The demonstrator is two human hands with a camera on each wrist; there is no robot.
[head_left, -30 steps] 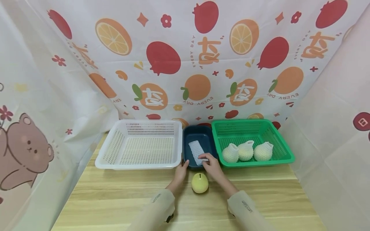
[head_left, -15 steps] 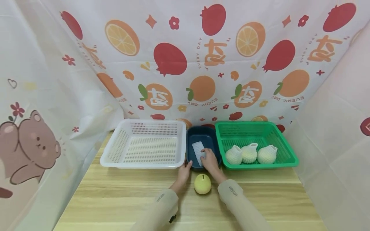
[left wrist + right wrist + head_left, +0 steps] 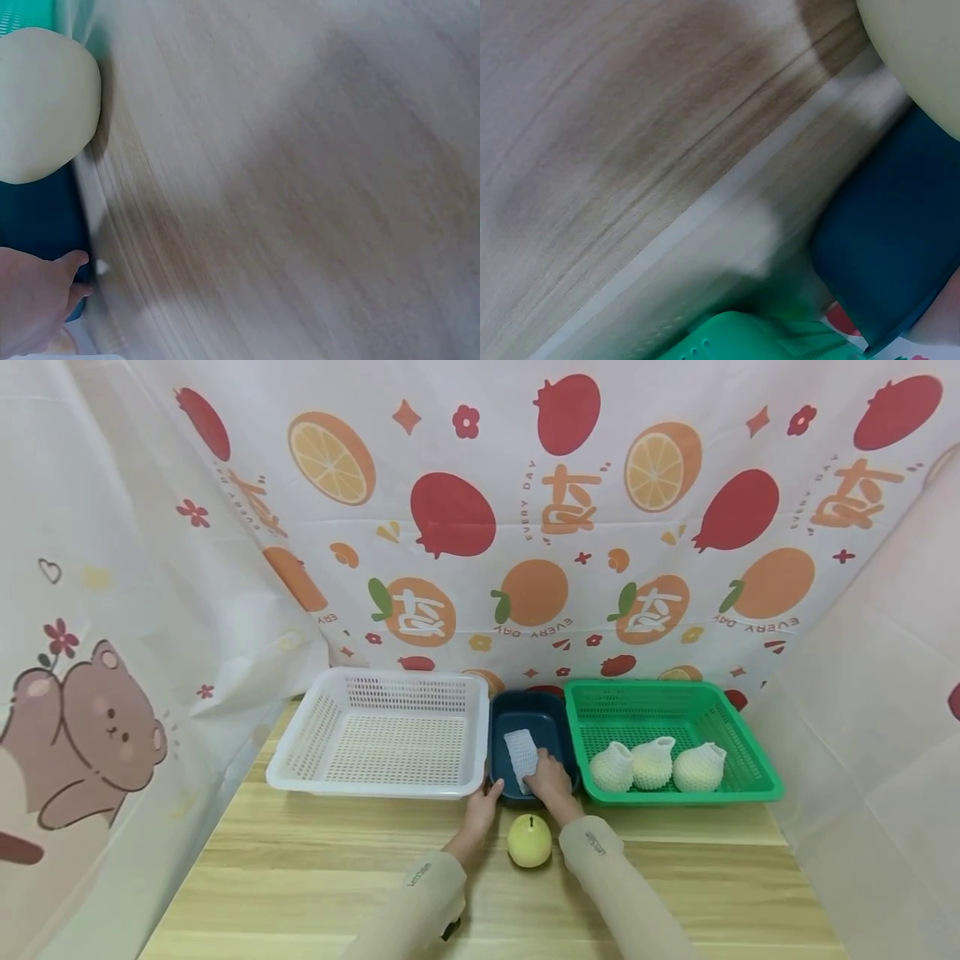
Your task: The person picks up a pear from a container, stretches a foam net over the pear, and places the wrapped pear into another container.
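A white foam fruit net (image 3: 519,750) lies flat in a dark blue tray (image 3: 502,710) between two baskets. My right hand (image 3: 551,781) reaches into the tray with curled fingers and pinches the near end of the net; its fingertips are partly hidden. My left hand (image 3: 480,810) grips the tray's near left corner, thumb at the rim, other fingers mostly hidden by the white basket. In the left wrist view the left hand (image 3: 34,300) shows against the tray (image 3: 41,214). A bare yellow pear (image 3: 529,841) stands upright on the table between my forearms.
At the left stands a white perforated basket (image 3: 378,792). A green basket (image 3: 675,798) at the right holds three net-wrapped pears (image 3: 698,767) along its near side. Behind all three containers hangs a fruit-print cloth (image 3: 450,635); the wooden table (image 3: 315,860) spreads in front.
My right hand has come down from above the net onto its near end, with the fingers closing in. The left hand stays at the tray's corner. The head view has shifted slightly.
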